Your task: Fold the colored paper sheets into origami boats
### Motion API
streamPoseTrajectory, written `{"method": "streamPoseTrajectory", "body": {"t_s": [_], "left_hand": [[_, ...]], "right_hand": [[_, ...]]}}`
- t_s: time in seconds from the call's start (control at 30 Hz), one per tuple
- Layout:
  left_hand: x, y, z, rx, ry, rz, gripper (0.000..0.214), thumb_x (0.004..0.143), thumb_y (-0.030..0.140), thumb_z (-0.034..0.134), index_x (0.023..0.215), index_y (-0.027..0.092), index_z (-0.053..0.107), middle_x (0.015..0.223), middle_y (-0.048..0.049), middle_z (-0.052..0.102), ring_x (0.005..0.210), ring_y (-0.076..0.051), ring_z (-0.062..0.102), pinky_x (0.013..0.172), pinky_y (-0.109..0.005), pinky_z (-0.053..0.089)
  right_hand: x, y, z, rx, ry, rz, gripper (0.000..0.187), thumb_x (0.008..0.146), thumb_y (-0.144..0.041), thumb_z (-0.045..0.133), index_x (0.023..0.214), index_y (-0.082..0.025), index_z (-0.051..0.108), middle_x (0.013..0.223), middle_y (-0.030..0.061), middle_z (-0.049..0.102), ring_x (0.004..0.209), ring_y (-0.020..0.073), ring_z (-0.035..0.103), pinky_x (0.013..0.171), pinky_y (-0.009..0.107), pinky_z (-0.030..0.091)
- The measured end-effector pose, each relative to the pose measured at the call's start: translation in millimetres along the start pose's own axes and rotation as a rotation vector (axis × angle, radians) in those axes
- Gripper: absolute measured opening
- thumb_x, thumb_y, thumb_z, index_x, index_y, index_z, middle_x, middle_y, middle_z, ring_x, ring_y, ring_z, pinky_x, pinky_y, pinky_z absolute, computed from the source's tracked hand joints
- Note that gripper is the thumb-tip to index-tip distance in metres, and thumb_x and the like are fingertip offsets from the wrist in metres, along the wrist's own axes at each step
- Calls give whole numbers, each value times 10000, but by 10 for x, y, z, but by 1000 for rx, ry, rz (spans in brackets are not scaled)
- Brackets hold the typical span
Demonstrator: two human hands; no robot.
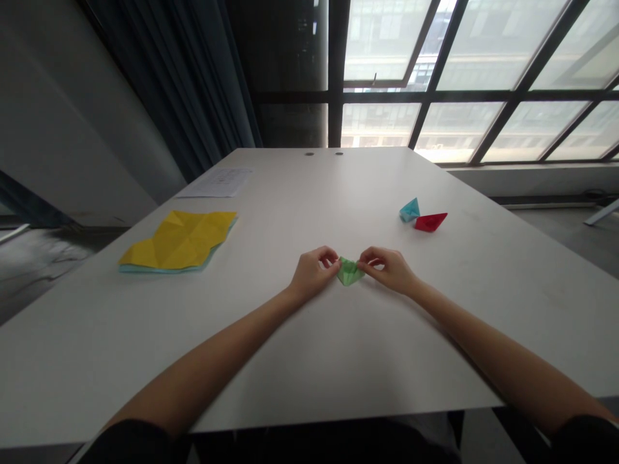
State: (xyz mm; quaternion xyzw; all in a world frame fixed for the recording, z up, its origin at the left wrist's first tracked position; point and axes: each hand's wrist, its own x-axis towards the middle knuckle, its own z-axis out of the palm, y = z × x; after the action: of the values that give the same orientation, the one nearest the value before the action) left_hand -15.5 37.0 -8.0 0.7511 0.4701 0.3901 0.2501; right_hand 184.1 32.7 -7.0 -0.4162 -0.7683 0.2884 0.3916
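A small green folded paper piece is held just above the white table, near its middle. My left hand pinches its left corner with curled fingers. Its right corner is pinched by my right hand. Both forearms reach in from the near edge. The paper's shape is a small pointed fold, partly hidden by my fingertips.
A blue folded paper boat and a red one sit side by side to the right beyond my hands. A stack of yellow creased sheets lies at the left, with a white printed sheet farther back. Windows stand behind.
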Motion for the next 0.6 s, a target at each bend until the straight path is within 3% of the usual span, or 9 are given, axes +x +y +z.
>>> {"method": "streamPoseTrajectory", "body": {"t_s": [0.1, 0.3, 0.47, 0.6], "left_hand": [[-5, 17, -5, 19, -22, 23, 174, 718, 314, 566, 804, 166, 601, 699, -2, 625, 600, -99, 539, 536, -202, 394], [-10, 19, -5, 83, -11, 26, 115, 709, 248, 540, 685, 155, 603, 594, 14, 587, 510, -81, 482, 517, -205, 375], [-5, 0, 15, 23, -29, 12, 117, 709, 242, 535, 694, 149, 605, 601, 11, 591, 525, -84, 507, 521, -199, 393], [-9, 13, 24, -17, -46, 13, 141, 722, 267, 534, 706, 147, 607, 620, 1, 597, 545, -90, 521, 529, -201, 409]], "right_hand": [[4, -8, -5, -15, -10, 1, 170, 734, -348, 570, 755, -183, 602, 729, 34, 639, 654, 148, 596, 629, 296, 519], [21, -60, -39, -140, -7, -33, 98, 724, -245, 542, 780, -192, 604, 741, 26, 637, 652, 136, 569, 609, 275, 481], [63, -120, -52, -252, -64, -108, 349, 679, -130, 529, 1015, -212, 576, 851, 28, 643, 750, 149, 564, 659, 276, 456], [86, -157, -16, -325, -89, -139, 328, 690, -101, 517, 986, -216, 601, 779, 24, 623, 737, 152, 557, 703, 286, 446]]}}
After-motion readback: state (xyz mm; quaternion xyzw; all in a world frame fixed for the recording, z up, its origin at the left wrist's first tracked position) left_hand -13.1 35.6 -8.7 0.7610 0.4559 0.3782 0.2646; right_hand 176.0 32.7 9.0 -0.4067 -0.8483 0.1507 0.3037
